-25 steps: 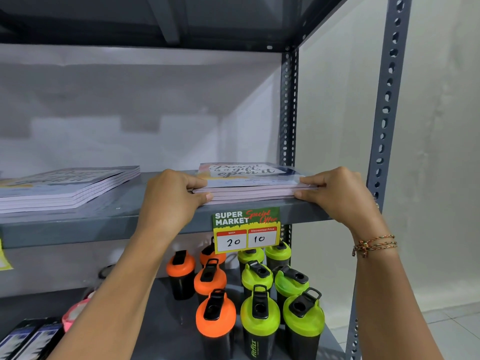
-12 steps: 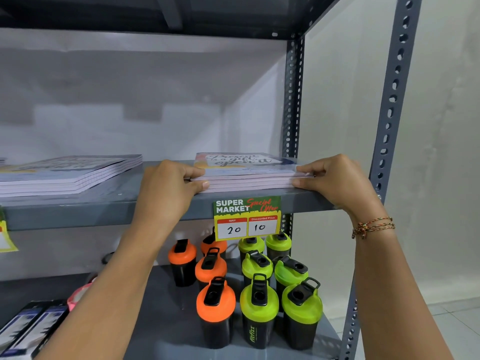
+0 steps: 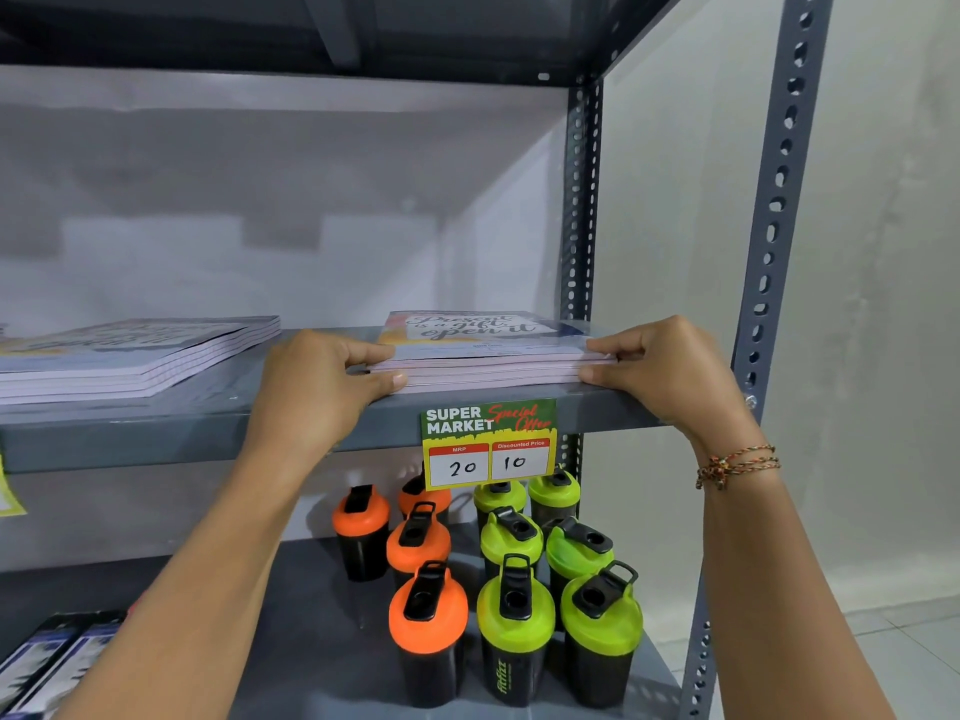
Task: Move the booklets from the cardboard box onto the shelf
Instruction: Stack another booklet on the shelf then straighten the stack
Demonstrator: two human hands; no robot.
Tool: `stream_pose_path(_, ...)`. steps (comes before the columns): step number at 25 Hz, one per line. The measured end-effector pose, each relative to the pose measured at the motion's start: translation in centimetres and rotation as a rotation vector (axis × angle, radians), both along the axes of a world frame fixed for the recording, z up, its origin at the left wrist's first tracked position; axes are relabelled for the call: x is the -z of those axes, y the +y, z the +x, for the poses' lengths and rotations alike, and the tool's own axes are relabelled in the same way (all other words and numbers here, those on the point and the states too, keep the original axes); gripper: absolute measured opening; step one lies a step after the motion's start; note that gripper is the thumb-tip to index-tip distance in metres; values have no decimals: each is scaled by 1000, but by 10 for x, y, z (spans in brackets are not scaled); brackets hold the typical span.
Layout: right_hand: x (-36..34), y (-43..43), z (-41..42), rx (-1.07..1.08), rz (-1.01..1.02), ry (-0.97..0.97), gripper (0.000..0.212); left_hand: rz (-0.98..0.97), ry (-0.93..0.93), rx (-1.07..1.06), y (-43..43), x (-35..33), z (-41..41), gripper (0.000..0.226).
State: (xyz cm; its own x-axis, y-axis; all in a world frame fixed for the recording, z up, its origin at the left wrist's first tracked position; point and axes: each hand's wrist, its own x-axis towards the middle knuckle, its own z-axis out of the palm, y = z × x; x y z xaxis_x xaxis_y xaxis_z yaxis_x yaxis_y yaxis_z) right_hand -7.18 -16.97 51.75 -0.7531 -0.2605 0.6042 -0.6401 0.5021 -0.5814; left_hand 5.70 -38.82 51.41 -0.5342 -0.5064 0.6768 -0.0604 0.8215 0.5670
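- A stack of booklets [image 3: 491, 356] lay flat at the front right of the grey shelf [image 3: 208, 433], its near edge just behind the shelf lip and above the price tag [image 3: 488, 443]; this batch looked as good as delivered, with only the squaring-up and letting go left.
- The left hand [image 3: 317, 387] pressed the stack's left edge, thumb on top and fingers against the side; the right hand [image 3: 670, 371] mirrored it on the right edge; both grips were narrow and closed on the stack (pinching it between them rather than lifting it).
- A second pile of booklets [image 3: 140, 356] already sat further left on the same shelf, well apart from the held stack; so part of the job was evidently done.
- The cardboard box was out of view, so how many booklets remained could not be told.
- Shaker bottles [image 3: 509, 589] with orange and green lids stood on the shelf below, untouched by the work.
- Against the picture half a second earlier, the hands and stack kept nearly the same pose; the cover's lettering showed a little more plainly, and the framing had shifted slightly, which reads as head movement more than any real move of the stack.
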Motion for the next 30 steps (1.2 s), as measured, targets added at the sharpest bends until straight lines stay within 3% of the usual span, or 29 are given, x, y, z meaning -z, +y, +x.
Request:
stream_pose_path(15, -1, -4, -4, 6, -48, -9, 24, 60, 112, 53, -4, 6, -1, 28)
stream_pose_path(30, 1, -4, 1, 10, -63, -32, 46, 104, 61, 83, -5, 3, 3, 32)
